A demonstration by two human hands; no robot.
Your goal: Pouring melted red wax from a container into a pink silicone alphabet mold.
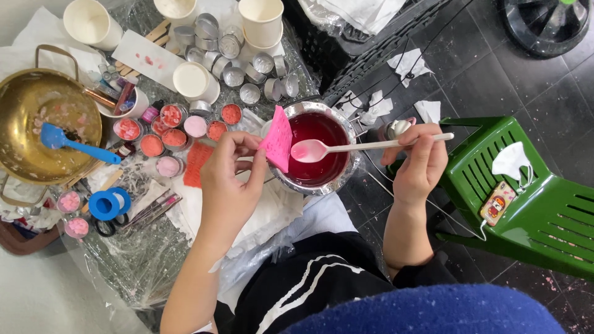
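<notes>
Dark floor tiles surround a low table (124, 272) wrapped in clear plastic. At its left sits a brass pan (25, 105) holding a blue spatula (74, 143). To the right stands a green plastic chair (544, 210). A metal bowl (349, 170) of red liquid rests at the table's near right edge, with small round tins (151, 146) of pink and orange wax beside it. The right hand (417, 164), wrist bent, fingers closed, holds a white plastic spoon (346, 148) lying level, its long axis left to right, bowl end pointing left over the liquid. The left hand (229, 179) pinches a pink slab (277, 139), possibly wax, upright at the bowl's left rim.
</notes>
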